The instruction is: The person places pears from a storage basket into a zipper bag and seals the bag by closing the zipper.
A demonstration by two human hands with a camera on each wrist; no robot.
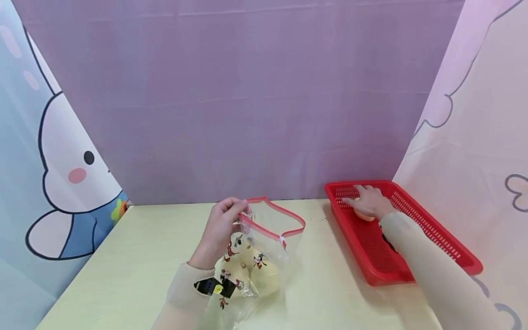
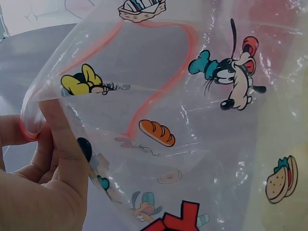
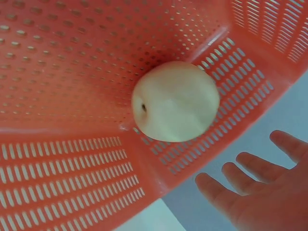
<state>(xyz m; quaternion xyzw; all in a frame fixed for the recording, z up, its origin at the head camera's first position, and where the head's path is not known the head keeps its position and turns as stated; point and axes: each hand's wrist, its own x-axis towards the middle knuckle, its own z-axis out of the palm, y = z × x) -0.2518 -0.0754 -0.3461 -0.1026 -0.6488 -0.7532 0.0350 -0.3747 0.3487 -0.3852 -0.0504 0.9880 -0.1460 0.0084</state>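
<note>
My left hand [image 1: 219, 229] pinches the red-trimmed mouth of a clear zip bag [image 1: 261, 247] printed with cartoon figures. The bag's mouth gapes. Several pale yellow round fruits [image 1: 265, 277] lie inside it. In the left wrist view, thumb and fingers [image 2: 60, 144] hold the bag's edge. On the right, my right hand [image 1: 371, 202] is over the far end of a red plastic basket [image 1: 377, 247], fingers spread. Just below it sits one pale round fruit [image 3: 175, 102], with a small dark dimple. The right wrist view shows the fingers apart from this fruit.
The pale yellow tabletop [image 1: 136, 256] runs under the bag and basket. A purple cloth [image 1: 247, 101] hangs behind. Printed cloths stand at the left [image 1: 70, 183] and at the right [image 1: 474, 151], the latter close beside the basket.
</note>
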